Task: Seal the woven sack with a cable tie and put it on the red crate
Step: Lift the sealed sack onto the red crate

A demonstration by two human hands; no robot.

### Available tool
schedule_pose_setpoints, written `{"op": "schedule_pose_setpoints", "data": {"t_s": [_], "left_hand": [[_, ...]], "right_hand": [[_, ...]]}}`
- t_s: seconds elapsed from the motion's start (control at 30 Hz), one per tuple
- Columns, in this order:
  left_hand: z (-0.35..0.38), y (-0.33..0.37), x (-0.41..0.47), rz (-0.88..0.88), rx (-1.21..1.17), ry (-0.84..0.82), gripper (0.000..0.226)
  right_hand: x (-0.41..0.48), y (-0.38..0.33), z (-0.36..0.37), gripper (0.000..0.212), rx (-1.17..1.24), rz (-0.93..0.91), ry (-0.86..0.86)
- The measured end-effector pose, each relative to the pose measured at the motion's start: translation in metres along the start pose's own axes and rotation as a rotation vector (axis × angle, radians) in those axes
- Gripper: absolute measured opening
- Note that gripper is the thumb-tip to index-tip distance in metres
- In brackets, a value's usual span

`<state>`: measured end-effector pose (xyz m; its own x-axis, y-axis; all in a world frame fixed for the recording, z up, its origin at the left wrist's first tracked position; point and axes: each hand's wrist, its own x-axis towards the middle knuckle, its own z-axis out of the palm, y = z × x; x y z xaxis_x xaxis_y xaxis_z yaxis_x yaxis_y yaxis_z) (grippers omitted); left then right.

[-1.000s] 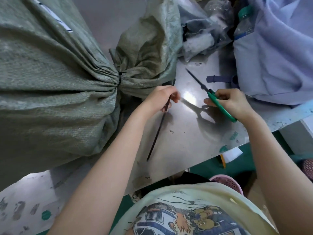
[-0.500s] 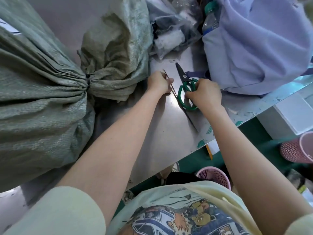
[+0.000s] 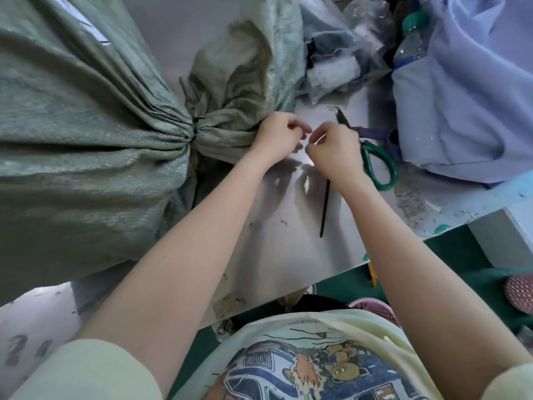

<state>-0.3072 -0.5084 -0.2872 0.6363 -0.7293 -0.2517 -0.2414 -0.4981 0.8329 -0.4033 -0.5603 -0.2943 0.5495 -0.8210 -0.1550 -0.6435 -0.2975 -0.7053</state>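
Green-handled scissors (image 3: 377, 163) now set down on steel tabletop (image 3: 274, 241); right hand (image 3: 334, 151) pinches cut-off black cable-tie tail (image 3: 325, 206), left hand (image 3: 277, 140) curled, contents unclear. Grey-green woven sack (image 3: 86, 140) tied, on table; lifting to crate is next.

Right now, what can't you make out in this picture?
- Red crate: nowhere in the head view, so where the sack goes is unknown.
- Cut tie piece: its upper end is hidden under the right hand.
- Scissors: the middle is hidden behind the right hand.
- Left hand: curled fingers hide whether it holds anything.
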Motion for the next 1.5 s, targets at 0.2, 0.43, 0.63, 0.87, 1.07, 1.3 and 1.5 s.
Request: {"op": "schedule_pose_setpoints", "data": {"t_s": [0.2,0.43,0.63,0.87,1.07,1.3,1.5], "left_hand": [[-0.038,-0.015,-0.031,0.168,0.240,0.352,0.023],[-0.078,-0.038,-0.050,0.295,0.255,0.654,0.021],[-0.098,-0.053,-0.062,0.293,0.193,0.766,0.017],[-0.116,-0.041,-0.070,0.308,0.065,0.828,0.017],[-0.143,-0.020,-0.068,0.224,-0.167,0.783,0.027],[-0.162,-0.012,-0.080,0.234,-0.267,0.773,0.036],[-0.195,0.004,-0.094,0.204,0.014,0.833,0.029]], "right_hand": [[-0.010,-0.039,0.033,0.024,0.191,0.109,-0.369],[-0.025,-0.084,0.077,0.027,0.557,0.244,-0.733],[-0.037,-0.105,0.117,0.021,0.912,0.251,-0.846],[-0.033,-0.120,0.115,0.029,1.330,0.182,-0.734],[-0.031,-0.151,0.102,0.034,1.294,0.167,-0.685],[-0.041,-0.182,0.091,0.016,1.365,0.080,-0.510],[-0.051,-0.219,0.080,0.017,1.340,-0.026,-0.514]]}}
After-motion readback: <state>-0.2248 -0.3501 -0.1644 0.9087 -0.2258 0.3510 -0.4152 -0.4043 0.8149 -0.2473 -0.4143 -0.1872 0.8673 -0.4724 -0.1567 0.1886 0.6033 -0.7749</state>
